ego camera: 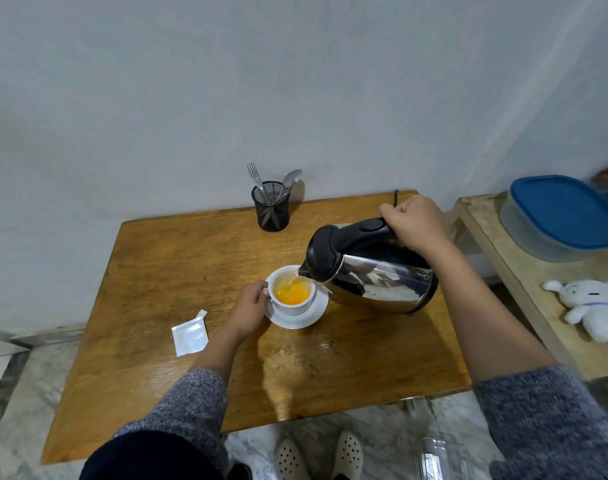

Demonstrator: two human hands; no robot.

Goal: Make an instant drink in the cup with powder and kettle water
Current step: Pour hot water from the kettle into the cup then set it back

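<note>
Pouring step: my right hand (416, 221) grips the tilted electric kettle (371, 268), spout over the white cup (293, 299) on its saucer (297, 320) mid-tabletop (177, 258), left hand (248, 306) pinching the cup's handle, torn sachet (190, 336) left of it; next, I judge, righting the kettle before overflow.

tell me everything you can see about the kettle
The kettle has a shiny, mirror-like steel body with a black lid, a black handle bearing a button, and a black base rim. It is held in the air, tipped steeply to the left, over the wooden table. The right hand grips its handle. Its spout sits just above the rim of the white cup, and a thin stream of water runs into the orange liquid there. No cord is attached to it.
</note>
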